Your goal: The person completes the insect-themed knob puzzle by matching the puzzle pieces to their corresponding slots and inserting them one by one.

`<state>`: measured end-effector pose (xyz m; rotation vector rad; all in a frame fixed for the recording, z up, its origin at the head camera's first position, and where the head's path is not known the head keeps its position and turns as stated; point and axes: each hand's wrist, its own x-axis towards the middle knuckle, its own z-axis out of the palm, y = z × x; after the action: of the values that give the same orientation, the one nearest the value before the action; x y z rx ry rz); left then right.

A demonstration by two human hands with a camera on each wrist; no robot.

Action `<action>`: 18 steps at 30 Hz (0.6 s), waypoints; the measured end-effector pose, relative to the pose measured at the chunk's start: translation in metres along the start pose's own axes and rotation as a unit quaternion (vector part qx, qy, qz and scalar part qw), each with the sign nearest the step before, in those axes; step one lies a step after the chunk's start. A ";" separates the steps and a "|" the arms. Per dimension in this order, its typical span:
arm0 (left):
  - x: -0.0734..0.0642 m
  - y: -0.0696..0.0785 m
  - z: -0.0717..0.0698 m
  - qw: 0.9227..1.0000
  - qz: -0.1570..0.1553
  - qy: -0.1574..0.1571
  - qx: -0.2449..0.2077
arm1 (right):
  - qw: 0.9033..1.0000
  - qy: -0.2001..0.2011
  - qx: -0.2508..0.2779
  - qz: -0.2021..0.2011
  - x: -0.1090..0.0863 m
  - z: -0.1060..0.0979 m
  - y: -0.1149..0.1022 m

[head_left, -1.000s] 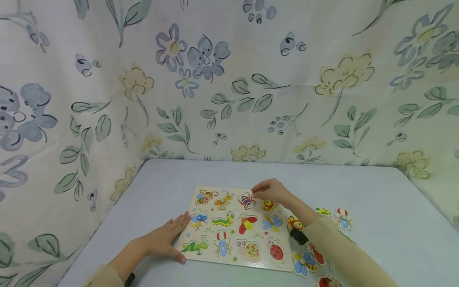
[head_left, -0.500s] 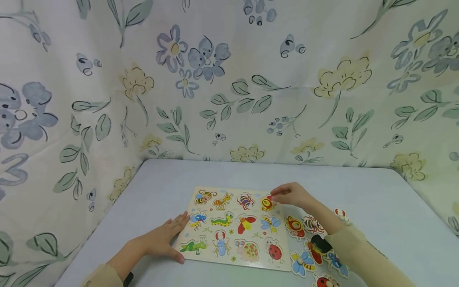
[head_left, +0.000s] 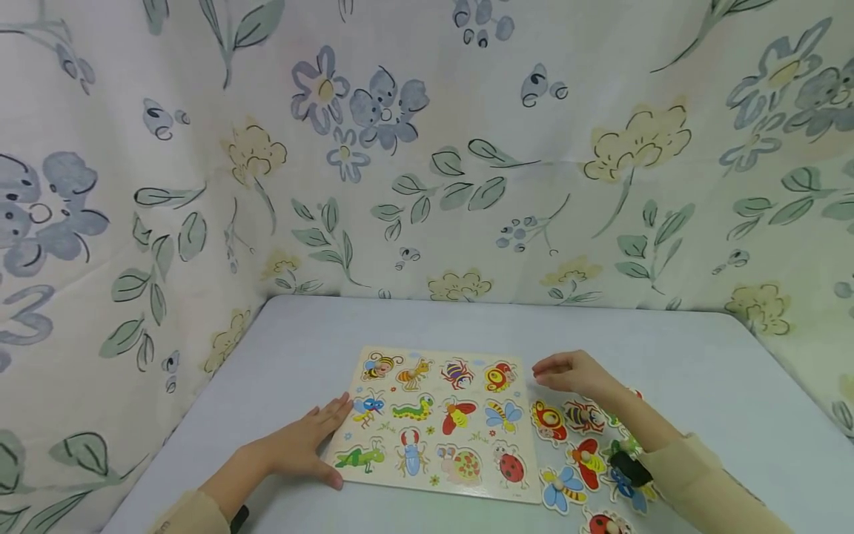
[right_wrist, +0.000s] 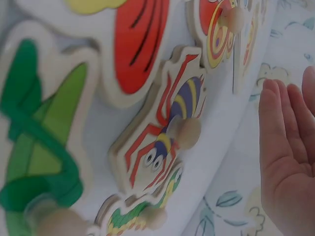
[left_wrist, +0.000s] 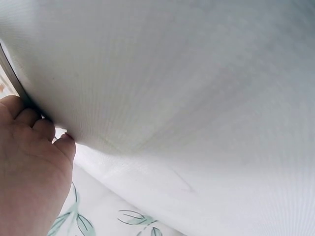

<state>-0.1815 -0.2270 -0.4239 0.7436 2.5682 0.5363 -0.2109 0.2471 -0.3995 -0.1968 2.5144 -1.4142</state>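
Note:
A pale wooden puzzle board [head_left: 414,486] printed with several insect pictures lies flat on the white table. My left hand [head_left: 300,449] rests along its left edge, fingers extended and thumb by the near corner. In the left wrist view, the left fingers [left_wrist: 45,130] are at the board's edge. My right hand [head_left: 577,374] hovers just right of the board's far corner with straight fingers and holds nothing. Knobbed puzzle pieces lie under and around the right forearm: a red-yellow butterfly [head_left: 549,422], a striped spider [head_left: 584,417], a red-winged bug [head_left: 587,463] and a blue-winged bee [head_left: 562,489].
A ladybug piece [head_left: 606,523] sits at the near edge of the view. In the right wrist view, a green grasshopper piece [right_wrist: 42,142] and a caterpillar piece [right_wrist: 142,209] lie beside the spider. A floral curtain [head_left: 427,245] hangs behind the table [head_left: 667,348].
My right hand has moved right from over the spider picture, past the butterfly picture, and off the board's far corner. The left hand stays in place on the board's edge.

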 end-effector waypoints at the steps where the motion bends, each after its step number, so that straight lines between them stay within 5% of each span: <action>1: 0.000 0.000 0.000 1.000 0.000 0.000 0.001 | 1.000 0.000 -0.004 0.000 -0.002 -0.001 0.001; 18: 0.001 0.003 0.000 1.000 -0.009 0.004 0.005 | 1.000 -0.007 -0.017 0.004 -0.028 -0.017 0.026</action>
<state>-0.1809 -0.2241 -0.4229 0.7215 2.5853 0.5210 -0.1885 0.2815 -0.4084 -0.2007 2.5272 -1.3626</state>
